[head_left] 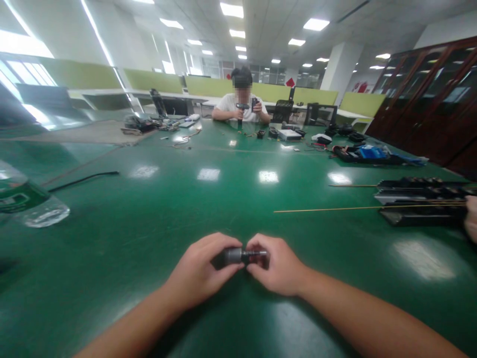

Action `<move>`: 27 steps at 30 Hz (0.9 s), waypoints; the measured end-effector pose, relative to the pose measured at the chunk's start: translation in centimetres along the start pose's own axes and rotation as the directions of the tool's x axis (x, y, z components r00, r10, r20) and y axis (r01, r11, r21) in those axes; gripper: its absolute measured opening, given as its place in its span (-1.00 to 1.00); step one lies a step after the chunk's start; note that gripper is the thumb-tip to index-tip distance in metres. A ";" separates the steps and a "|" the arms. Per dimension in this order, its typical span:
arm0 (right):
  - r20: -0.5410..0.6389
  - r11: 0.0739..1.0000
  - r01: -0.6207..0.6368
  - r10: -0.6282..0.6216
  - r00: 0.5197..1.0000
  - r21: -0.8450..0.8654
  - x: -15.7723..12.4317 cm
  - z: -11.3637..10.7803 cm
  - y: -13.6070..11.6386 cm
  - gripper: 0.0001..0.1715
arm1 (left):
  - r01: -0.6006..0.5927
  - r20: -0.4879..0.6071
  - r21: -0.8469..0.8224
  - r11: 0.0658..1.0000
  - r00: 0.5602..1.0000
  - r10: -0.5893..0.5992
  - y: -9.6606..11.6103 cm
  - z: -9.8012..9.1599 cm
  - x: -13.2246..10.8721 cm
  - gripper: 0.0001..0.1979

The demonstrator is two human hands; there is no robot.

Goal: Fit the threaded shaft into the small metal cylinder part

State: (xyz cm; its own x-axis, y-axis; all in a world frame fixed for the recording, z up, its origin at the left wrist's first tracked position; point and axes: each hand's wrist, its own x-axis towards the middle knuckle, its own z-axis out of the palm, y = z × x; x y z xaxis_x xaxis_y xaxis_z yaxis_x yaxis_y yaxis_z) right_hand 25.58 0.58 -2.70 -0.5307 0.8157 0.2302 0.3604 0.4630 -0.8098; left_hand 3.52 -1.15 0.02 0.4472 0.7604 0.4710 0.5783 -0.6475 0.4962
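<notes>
Just above the green table, a small grey cylinder [234, 256] with a dark neck and a thin metal shaft lies sideways between my two hands; it looks like a small motor, though its exact kind is unclear. My left hand [203, 268] is closed around the grey body, with thumb and forefinger along its sides. My right hand [278, 263] curls round the shaft end [261, 253], fingertips close to the dark neck. Its fingers are bent into a pinch there. The palm-side ends of the piece are partly hidden.
A plastic bottle [33, 201] and a black cable [89, 178] lie to the left on the green table [167, 204]. Black rails [421, 214] and thin rods [316, 210] are at right, beside another person's hand [471, 219]. Across sits a person [223, 104] holding a drill [241, 109].
</notes>
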 end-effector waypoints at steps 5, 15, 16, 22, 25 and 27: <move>-0.107 0.997 0.054 -0.060 0.992 -0.063 -0.2 -0.1 -0.4 -0.65 | 0.086 -0.006 0.025 0.996 0.996 -0.086 -0.4 0.1 0.0 -0.75; -0.187 0.988 0.109 -0.129 0.974 -0.112 -0.2 -0.3 -1.0 -0.59 | 0.075 -0.004 0.002 0.997 0.997 -0.075 -0.1 0.2 0.2 -0.76; -0.186 0.988 0.111 -0.131 0.974 -0.110 -0.2 -0.3 -1.0 -0.59 | 0.071 -0.001 -0.001 0.997 0.997 -0.071 0.0 0.2 0.2 -0.77; -0.176 0.986 0.122 -0.141 0.974 -0.118 -0.3 -0.4 -1.1 -0.68 | 0.079 0.008 -0.013 0.997 0.997 -0.079 -0.1 0.3 0.1 -0.77; -0.155 0.982 0.153 -0.170 0.973 -0.114 -0.1 -0.4 -1.0 -0.79 | 0.079 0.015 -0.006 0.997 0.997 -0.079 -0.2 0.3 0.1 -0.77; -0.147 0.979 0.175 -0.189 0.971 -0.104 0.0 -0.4 -0.8 -0.82 | 0.076 0.022 -0.006 0.997 0.997 -0.076 -0.3 0.4 0.0 -0.76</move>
State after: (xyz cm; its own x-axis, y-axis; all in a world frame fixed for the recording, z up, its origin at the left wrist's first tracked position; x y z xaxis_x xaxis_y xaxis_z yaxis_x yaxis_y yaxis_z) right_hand 25.57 0.29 -1.84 -0.4710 0.7554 0.4556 0.3401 0.6321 -0.6963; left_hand 3.60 -0.97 -0.37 0.4169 0.8084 0.4155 0.6067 -0.5879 0.5351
